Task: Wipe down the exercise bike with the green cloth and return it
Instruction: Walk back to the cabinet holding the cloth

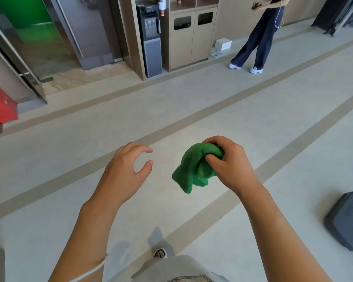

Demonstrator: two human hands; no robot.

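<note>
Even, bright daylight filled the room, casting only faint soft shadows on the pale grey vinyl floor (pixel 192 110). Straight floor stripes bowed toward the frame edges. The lower corners were slightly blurred.

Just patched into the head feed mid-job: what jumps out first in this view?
The bright green cloth stands out, bunched in the right hand at centre frame above the pale striped floor. Beside it the left hand is empty, fingers curled open. At the top right another person in dark trousers stands near the wooden bin cabinet; no exercise bike is in view.
</note>
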